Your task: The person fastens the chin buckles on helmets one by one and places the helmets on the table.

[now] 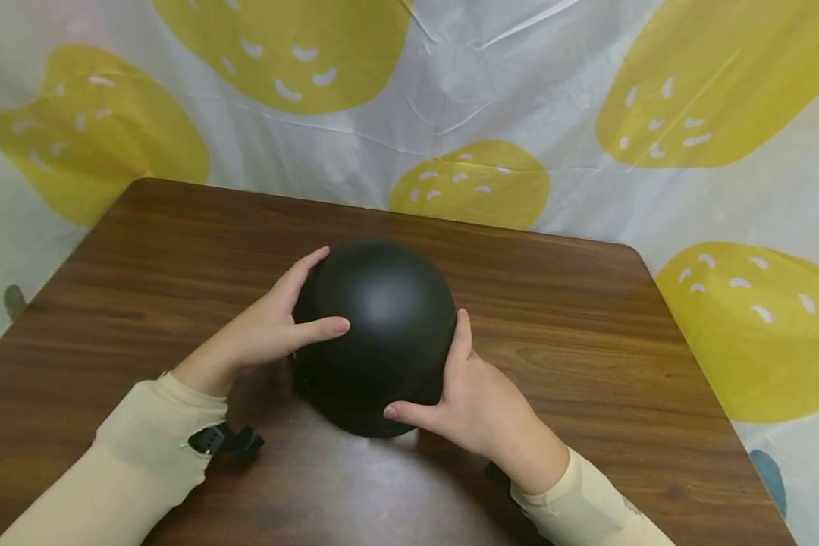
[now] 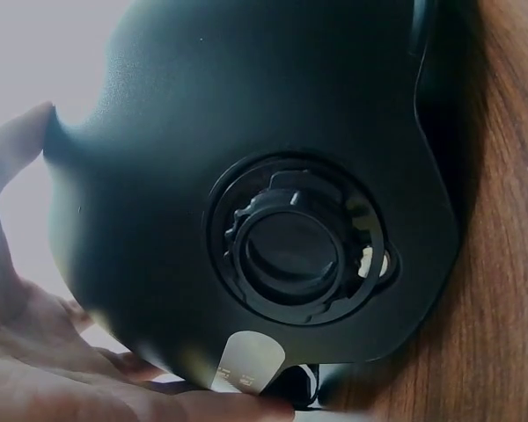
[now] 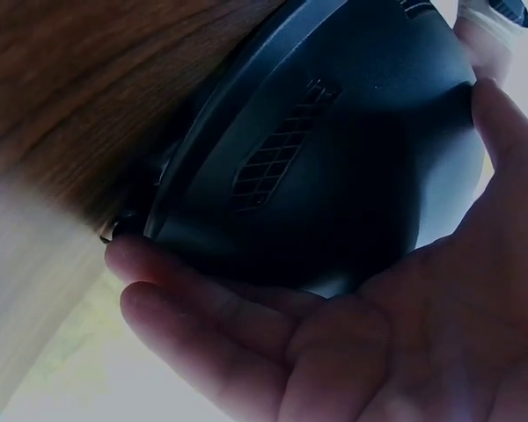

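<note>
A black helmet [image 1: 382, 303] with a smooth matte dome stands over the middle of the table, crown up. My left hand [image 1: 266, 326] grips its left side, thumb across the shell and fingers spread around the far side. On the right side, my right hand [image 1: 481, 394] holds it, with the thumb along the near lower part. The left wrist view shows a round black knob [image 2: 290, 255] on the shell and a pale label [image 2: 251, 360] below it. In the right wrist view, a slotted vent [image 3: 282, 154] sits above the rim, and my fingertips reach the rim.
The brown wood-grain table [image 1: 198, 265] has rounded far corners. Behind it hangs a white sheet [image 1: 300, 159] printed with large yellow fruit. A black strapped device [image 1: 239, 441] sits at my left wrist, below the cream sleeve [image 1: 136, 447].
</note>
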Action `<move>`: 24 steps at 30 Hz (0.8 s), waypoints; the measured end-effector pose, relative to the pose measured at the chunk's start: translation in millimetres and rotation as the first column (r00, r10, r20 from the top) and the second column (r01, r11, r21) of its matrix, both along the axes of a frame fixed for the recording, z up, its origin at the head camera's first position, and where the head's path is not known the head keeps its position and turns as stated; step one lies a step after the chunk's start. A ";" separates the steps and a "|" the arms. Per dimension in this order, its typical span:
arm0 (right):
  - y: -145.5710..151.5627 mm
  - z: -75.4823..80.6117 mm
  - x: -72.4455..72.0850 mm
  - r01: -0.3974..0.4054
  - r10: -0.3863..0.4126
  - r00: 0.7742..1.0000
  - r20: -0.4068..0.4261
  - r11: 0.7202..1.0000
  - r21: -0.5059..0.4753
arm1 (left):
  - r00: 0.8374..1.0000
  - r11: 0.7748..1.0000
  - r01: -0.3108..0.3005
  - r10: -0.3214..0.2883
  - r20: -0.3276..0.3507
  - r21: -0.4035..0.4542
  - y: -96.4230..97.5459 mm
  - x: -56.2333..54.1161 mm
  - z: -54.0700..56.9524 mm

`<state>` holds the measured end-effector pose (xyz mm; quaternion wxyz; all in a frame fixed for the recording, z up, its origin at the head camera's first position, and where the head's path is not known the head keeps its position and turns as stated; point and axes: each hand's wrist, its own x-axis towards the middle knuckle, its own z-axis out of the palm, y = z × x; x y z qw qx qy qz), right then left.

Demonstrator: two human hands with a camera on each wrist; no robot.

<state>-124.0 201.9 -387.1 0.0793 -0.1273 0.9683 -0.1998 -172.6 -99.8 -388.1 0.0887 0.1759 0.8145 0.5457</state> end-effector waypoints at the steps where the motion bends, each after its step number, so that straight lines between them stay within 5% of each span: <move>1: 0.1 0.4 0.3 -0.003 0.003 1.000 0.000 1.000 0.007 | 1.000 1.000 -0.001 0.001 0.005 0.003 -0.2 0.5 0.1; 24: 0.6 4.9 7.1 -0.037 0.042 0.995 -0.095 0.998 0.059 | 0.999 0.999 0.033 -0.033 -0.015 -0.005 -4.5 -4.4 -1.6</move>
